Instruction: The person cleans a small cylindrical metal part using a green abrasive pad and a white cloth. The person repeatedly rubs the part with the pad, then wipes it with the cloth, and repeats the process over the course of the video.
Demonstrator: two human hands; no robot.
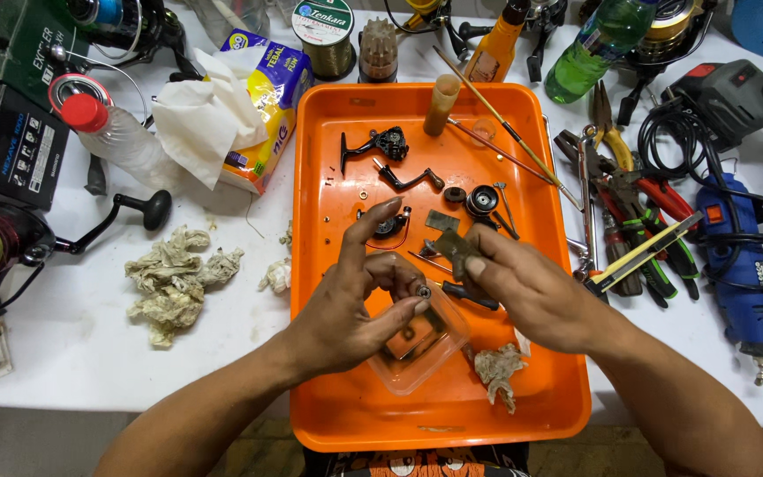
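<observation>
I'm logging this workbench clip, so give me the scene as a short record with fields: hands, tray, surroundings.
left hand: pinches a small round metal part at its fingertips
right hand: holds a small dark flat piece
tray: orange tray with dismantled reel parts, a clear plastic box and a dirty rag
left of tray: crumpled rags, tissue pack, bottle with red cap
right of tray: pliers, blue rotary tool
</observation>
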